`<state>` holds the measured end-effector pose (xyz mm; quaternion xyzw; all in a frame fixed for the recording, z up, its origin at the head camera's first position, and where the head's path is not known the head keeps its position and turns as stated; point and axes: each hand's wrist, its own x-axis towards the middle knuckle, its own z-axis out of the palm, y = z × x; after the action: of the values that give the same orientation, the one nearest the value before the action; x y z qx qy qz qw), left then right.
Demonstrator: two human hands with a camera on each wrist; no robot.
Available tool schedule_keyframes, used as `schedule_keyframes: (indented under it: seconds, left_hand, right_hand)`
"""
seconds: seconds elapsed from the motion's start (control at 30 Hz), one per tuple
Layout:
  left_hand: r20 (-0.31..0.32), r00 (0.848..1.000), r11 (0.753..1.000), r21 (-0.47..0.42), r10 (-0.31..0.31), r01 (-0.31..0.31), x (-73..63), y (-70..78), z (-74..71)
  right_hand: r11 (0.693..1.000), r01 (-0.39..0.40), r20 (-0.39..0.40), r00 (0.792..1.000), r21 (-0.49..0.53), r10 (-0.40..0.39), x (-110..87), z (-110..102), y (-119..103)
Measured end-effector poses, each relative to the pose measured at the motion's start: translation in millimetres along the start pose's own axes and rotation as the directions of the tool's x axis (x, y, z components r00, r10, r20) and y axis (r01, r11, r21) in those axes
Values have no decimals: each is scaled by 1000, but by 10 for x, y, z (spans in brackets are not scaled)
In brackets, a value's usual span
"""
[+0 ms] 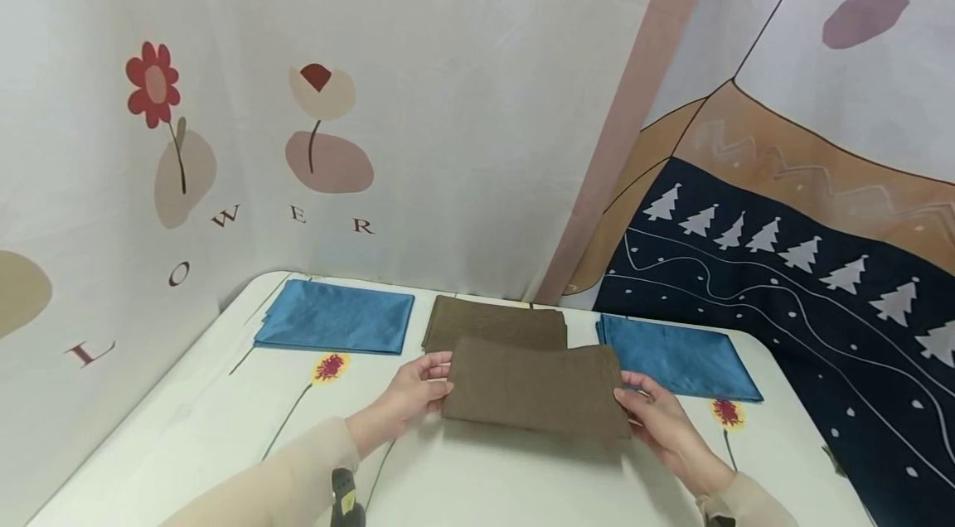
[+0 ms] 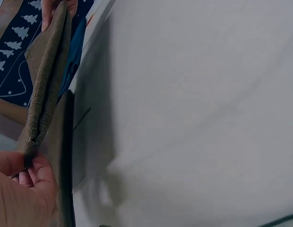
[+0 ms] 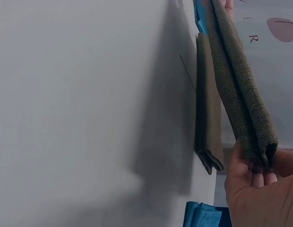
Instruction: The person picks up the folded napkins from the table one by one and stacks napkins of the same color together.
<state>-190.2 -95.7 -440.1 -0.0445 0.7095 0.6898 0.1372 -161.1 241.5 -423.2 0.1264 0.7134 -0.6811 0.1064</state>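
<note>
Between both hands a folded brown cloth is held up off the table, in front of a second folded brown cloth that lies at the back. My left hand pinches its left end between thumb and fingers; my right hand pinches the right end. From the left wrist view, the held cloth shows its thick folded edge above the thumb and fingers. The right wrist view shows the same cloth gripped at its corner, with a shadow below it on the tabletop.
A folded blue cloth lies at the back left of the white table, another blue cloth at the right. Flowers are printed on the tabletop. Behind stand a light printed curtain and a dark fabric with white trees.
</note>
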Motion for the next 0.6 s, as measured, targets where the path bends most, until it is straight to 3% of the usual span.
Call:
schedule_keyframes:
  seconds: [0.23, 0.6]
  left_hand:
    - [-37, 999, 1000, -7, -2, 2, 123, 71, -85]
    - [-66, 998, 999, -39, 16, -19, 311, 120, -214]
  right_hand:
    - [999, 37, 6, 999, -17, -37, 102, 92, -80]
    - [998, 57, -9, 998, 37, -57, 287, 236, -162]
